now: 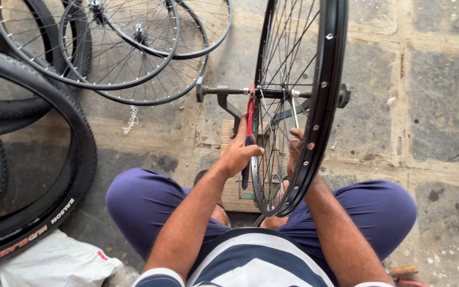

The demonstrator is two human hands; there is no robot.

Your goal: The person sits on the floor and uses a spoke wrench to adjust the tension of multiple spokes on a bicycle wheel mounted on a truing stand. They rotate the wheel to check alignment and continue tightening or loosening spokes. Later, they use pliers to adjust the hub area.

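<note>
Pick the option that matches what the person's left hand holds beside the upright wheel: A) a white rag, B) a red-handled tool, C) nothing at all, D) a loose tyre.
B: the left hand is closed around a red-handled tool that runs up to the axle of the black spoked wheel, while the right hand reaches in among the spokes on the other side.

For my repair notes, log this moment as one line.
left hand: grips red-handled tool at hub | right hand: on spokes behind rim | wheel upright on stand
</note>
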